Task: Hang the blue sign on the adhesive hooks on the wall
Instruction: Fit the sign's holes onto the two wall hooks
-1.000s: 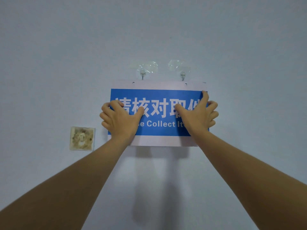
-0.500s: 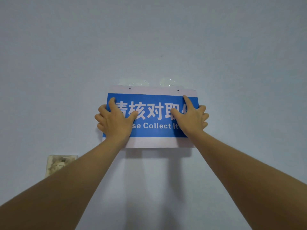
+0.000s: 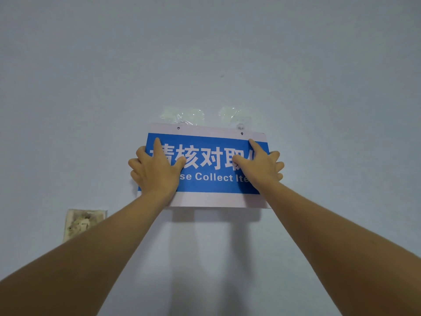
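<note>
the blue sign (image 3: 206, 169) sat a little above the middle of the frame, pressed against the pale wall (image 3: 205, 53) and tilted, its left end higher than its right. the left hand (image 3: 157, 168) gripped the sign's left end, thumb and forefinger spread on the face and the other fingers curled round the edge. the right hand (image 3: 260, 166) held the right end the same way, so both hands were closed on the sign and neither was free.

just above the sign's top border were the two clear adhesive hooks, the left hook (image 3: 182, 116) and the right hook (image 3: 234, 117). the left hole (image 3: 178, 128) in the white border lay right at the lower edge of the left hook's pad, and whether the peg passed through it could not be told. the right hole (image 3: 242, 133) lay just under the right hook's small metal peg and looked empty.

as a judgement, the sign had been brought to the right spot but was not yet hung: at least the right hole wanted lifting onto its peg, the sign wanted levelling, and the hands had yet to let go. a stained square patch (image 3: 84, 222) sat at the lower left of the frame, well apart from the work.
</note>
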`<state>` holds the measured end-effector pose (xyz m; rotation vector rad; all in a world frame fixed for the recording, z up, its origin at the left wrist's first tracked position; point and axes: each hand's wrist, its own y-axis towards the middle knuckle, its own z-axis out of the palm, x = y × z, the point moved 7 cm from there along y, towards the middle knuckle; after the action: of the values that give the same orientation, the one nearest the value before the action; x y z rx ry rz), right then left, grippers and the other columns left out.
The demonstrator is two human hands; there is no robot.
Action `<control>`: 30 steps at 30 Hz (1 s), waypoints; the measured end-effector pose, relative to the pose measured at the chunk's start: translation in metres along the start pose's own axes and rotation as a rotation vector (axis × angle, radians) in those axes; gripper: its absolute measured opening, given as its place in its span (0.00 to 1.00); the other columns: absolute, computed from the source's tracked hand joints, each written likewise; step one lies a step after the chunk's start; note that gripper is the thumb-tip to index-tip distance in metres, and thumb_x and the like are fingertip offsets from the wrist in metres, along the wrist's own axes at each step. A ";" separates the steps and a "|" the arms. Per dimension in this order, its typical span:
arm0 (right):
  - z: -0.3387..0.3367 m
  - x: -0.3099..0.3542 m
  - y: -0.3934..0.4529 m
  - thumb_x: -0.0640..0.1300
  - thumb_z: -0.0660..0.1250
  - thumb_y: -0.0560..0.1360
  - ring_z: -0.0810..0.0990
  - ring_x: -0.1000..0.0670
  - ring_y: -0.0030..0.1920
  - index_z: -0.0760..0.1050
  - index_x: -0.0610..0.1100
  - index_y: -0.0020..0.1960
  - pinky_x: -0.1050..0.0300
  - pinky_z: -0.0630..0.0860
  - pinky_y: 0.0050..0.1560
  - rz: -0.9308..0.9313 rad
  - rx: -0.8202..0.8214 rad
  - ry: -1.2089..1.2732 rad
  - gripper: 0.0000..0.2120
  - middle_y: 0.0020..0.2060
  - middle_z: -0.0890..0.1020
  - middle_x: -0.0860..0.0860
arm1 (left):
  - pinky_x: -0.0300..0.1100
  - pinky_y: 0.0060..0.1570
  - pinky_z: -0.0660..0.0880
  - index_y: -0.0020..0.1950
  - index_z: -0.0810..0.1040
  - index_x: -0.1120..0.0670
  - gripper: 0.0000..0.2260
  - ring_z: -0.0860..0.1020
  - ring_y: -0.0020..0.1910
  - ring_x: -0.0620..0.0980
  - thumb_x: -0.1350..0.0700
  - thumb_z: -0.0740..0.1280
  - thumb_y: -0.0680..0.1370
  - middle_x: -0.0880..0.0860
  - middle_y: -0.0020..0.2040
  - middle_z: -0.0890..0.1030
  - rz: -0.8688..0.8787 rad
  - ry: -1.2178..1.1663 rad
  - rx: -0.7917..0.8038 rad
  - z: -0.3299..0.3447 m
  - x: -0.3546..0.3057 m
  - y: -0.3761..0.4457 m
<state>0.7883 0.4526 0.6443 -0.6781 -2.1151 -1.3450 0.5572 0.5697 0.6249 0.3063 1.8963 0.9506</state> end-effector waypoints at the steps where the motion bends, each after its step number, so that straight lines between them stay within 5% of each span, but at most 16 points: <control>1: 0.002 -0.001 -0.001 0.61 0.66 0.71 0.65 0.40 0.66 0.59 0.61 0.75 0.46 0.64 0.64 0.004 0.014 0.009 0.34 0.64 0.65 0.44 | 0.52 0.65 0.63 0.75 0.59 0.49 0.33 0.63 0.67 0.60 0.40 0.66 0.75 0.57 0.72 0.62 0.003 0.009 0.001 -0.001 0.000 0.000; 30: 0.006 -0.010 0.000 0.59 0.66 0.72 0.65 0.40 0.66 0.59 0.61 0.74 0.45 0.65 0.64 0.042 -0.012 0.041 0.33 0.65 0.65 0.44 | 0.50 0.65 0.63 0.78 0.55 0.49 0.33 0.62 0.68 0.59 0.43 0.63 0.77 0.57 0.73 0.61 0.035 0.023 0.066 -0.001 -0.001 -0.002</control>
<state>0.7948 0.4570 0.6353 -0.6905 -2.0510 -1.3381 0.5574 0.5677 0.6246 0.3704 1.9515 0.9194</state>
